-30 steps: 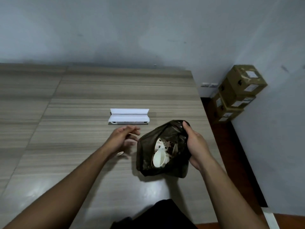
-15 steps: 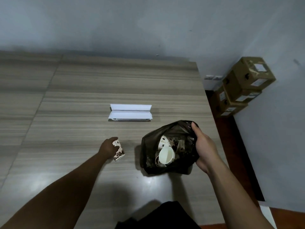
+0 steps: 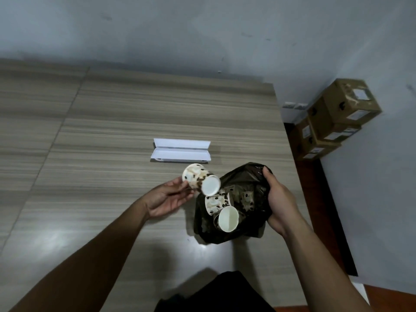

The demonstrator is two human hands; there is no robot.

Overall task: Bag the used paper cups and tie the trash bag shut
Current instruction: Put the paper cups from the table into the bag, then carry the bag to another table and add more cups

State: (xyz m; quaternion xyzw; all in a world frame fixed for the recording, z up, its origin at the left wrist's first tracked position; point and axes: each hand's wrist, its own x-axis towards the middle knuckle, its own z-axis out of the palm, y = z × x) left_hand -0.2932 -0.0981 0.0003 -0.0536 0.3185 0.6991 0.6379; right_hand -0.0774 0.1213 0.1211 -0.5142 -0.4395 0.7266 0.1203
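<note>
A dark trash bag (image 3: 252, 176) lies open on the wooden table (image 3: 112, 131), its mouth facing me. Inside it are several paper cups, among them a patterned one (image 3: 216, 202) and a white-lined one (image 3: 227, 219) with its opening towards me. My right hand (image 3: 280, 199) grips the bag's right rim and holds it open. My left hand (image 3: 167, 197) holds another patterned paper cup (image 3: 201, 182) by its side, tilted with its base towards the bag's mouth, just at the bag's left edge.
An open white box (image 3: 181, 152) lies on the table beyond the hands. Stacked cardboard boxes (image 3: 333, 118) stand on the floor against the wall to the right. The table's right edge runs close to the bag.
My left hand picked a patterned cup off the table to the left of the bag and brought it up to the bag's mouth. My right hand kept hold of the bag.
</note>
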